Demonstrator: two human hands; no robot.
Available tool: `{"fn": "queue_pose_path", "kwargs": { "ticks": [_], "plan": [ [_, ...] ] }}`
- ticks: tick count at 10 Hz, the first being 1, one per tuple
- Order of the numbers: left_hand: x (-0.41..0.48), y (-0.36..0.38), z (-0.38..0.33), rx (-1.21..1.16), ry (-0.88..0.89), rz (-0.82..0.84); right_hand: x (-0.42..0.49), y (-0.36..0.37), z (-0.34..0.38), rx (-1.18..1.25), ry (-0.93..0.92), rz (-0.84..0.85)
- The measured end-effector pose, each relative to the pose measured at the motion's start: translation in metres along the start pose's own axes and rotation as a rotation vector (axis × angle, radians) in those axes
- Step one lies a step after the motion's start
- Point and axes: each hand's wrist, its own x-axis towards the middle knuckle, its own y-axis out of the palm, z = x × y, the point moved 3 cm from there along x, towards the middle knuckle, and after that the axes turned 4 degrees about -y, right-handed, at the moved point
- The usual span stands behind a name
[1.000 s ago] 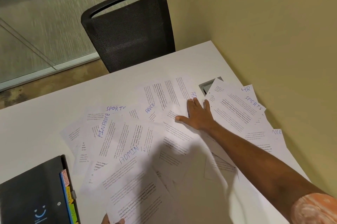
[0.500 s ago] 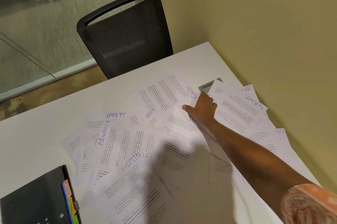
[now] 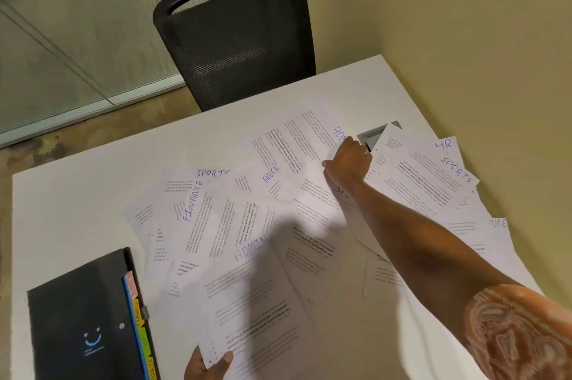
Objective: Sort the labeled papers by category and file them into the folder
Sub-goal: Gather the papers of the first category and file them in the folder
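The right hand (image 3: 349, 159) has reached on to the far ADMIN sheet (image 3: 297, 138), gripping its labelled corner (probably to pair it with the near ADMIN sheet (image 3: 247, 302) the left hand (image 3: 210, 364) pinches); the folder (image 3: 77, 333) lies closed on the counter (image 3: 77, 194).

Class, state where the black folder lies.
Head view: the black folder lies at the near left corner of the table, left of the nearer ADMIN sheet.

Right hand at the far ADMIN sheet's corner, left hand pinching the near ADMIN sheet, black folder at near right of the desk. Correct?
No: the head view shows the black folder at the near left of the desk, not the near right. The rest holds: right hand at a corner of the far ADMIN sheet, left hand pinching the near ADMIN sheet.
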Motion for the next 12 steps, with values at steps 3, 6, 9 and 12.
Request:
{"fn": "queue_pose_path", "kwargs": {
  "ticks": [3,6,9,12],
  "plan": [
    [-0.02,0.053,-0.002,-0.344,0.104,-0.144,-0.003,0.015,0.005,0.454,0.0,-0.072],
    [-0.025,0.048,-0.013,-0.167,0.18,-0.145,-0.003,-0.043,-0.006,0.859,0.067,-0.167],
    [-0.071,0.054,-0.027,-0.232,0.312,-0.111,-0.039,-0.155,-0.038,1.019,-0.055,-0.258],
    [-0.101,0.047,-0.029,-0.277,0.329,-0.072,-0.125,-0.216,-0.038,1.132,-0.153,-0.177]
  ]
}}
